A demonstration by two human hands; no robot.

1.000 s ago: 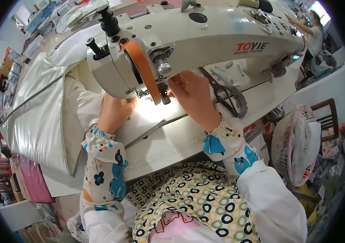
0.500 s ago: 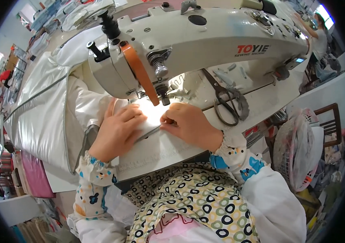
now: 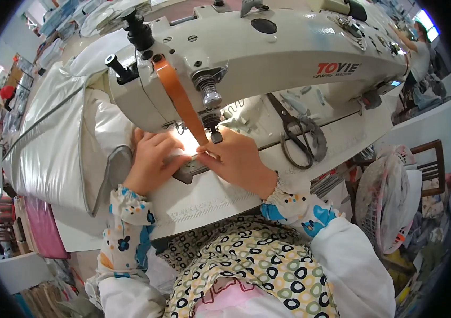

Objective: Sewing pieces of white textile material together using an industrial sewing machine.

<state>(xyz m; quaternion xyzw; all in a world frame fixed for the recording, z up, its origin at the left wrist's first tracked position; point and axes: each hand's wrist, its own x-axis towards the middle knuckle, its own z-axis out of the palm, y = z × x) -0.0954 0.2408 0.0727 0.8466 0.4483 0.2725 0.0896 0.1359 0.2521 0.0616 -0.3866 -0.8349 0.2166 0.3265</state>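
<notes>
A cream sewing machine (image 3: 268,55) stands before me, its orange finger guard (image 3: 179,98) reaching down to the bright spot by the needle. My left hand (image 3: 154,159) is left of that spot, thumb and fingers closed on the edge of a shiny white padded fabric piece (image 3: 50,151). The bulk of this fabric lies to the left, with grey piping along its seams. My right hand (image 3: 239,161) is right of the guard, thumb and forefinger pinched together near its tip. Glare and the fingers hide what that pinch holds. The needle itself does not show.
Dark-handled scissors (image 3: 295,135) lie on the machine bed beside grey fabric scraps (image 3: 318,143). A ruler scale is printed along the white table (image 3: 209,204). A pink basket (image 3: 382,201) stands at the right, before a wooden chair (image 3: 429,164). Another person (image 3: 419,53) is at the far right.
My right hand has shifted left, close to my left hand. The fabric has drawn back from the table in front of the needle, baring a metal plate. My left thumb now reaches toward the right.
</notes>
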